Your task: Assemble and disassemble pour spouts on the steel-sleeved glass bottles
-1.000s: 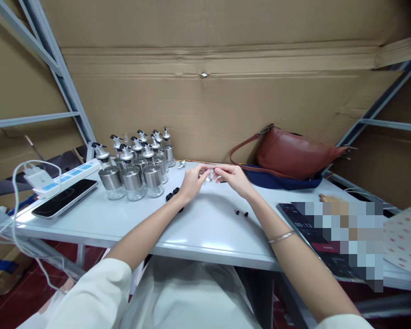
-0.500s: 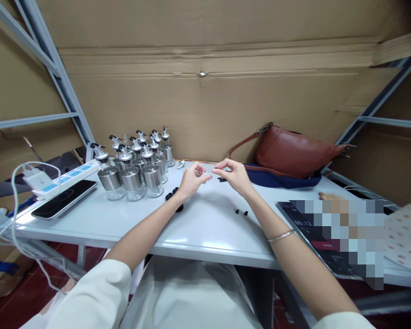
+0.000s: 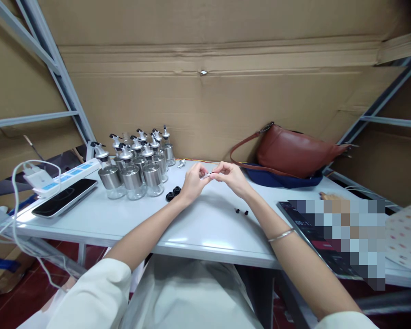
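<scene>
the left thumb and fingers pinch a small pale piece just right of the middle of the frame, and the right thumb and forefinger press together at its other end; whether they grip a separate dark bit there is too small to tell. the left hand (image 3: 192, 183) and the right hand (image 3: 234, 179) nearly touch over the small pale piece (image 3: 207, 176).

just left of the left wrist lie round black parts (image 3: 173, 194), and near the right forearm two small black plugs (image 3: 246, 213); silvery bits (image 3: 181, 163) lie beyond the left hand. these loose parts suggest work remains, and the piece in hand looks unfinished.

at centre left stand the glass bottles (image 3: 133, 180), most topped with pourers, so those seem done; what looks like a bare neck shows behind them, half hidden.

open tabletop (image 3: 205, 224) spreads below the hands to the front edge at lower centre. the bottles limit room leftward, the brown bag (image 3: 291, 153) at upper right and the tablet (image 3: 296, 224) at lower right limit it on that side, and the cardboard (image 3: 205, 109) closes the back.
</scene>
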Demonstrator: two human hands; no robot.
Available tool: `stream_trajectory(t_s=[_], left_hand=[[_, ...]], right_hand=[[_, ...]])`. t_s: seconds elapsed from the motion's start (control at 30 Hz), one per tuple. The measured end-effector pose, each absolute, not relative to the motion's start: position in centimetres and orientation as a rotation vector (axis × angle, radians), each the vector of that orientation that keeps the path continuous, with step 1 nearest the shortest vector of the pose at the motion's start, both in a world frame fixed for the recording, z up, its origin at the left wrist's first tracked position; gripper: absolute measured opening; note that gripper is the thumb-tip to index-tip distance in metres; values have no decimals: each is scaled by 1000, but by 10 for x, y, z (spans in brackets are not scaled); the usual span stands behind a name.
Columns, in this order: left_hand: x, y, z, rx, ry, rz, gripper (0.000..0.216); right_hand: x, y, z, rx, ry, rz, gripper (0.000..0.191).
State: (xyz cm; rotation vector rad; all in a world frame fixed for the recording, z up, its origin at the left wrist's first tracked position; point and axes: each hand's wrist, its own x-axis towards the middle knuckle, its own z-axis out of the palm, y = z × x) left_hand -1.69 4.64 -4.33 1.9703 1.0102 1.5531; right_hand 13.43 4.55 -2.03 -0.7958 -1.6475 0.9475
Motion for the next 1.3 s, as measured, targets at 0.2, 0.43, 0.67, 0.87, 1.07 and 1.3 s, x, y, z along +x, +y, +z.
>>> stream_trajectory(t_s=[0.2,0.43,0.67,0.87,1.07,1.3], left_hand=[[-18,44,-42,1995,1016,1539,24],[-20,42,-39,2006,1136,1512,36],[-21,38,-40,2157,1247,1425,35],[-15,40,-46,2171,982,1439,45],[-13,40,-45,1952,789,1455,37],[-17,41,-46,1914,880,1429,28]], right_hand=[[135,48,-21,-812,-1687,909,35],[132,46,-21,-844,-1704,910,41],[127,45,-26,-845,-1668,961,41],[134,49,-23,-904,-1617,864,34],[138,49,-19,-959,-1502,869,32],[134,44,-19,-907,-1559,848,30]])
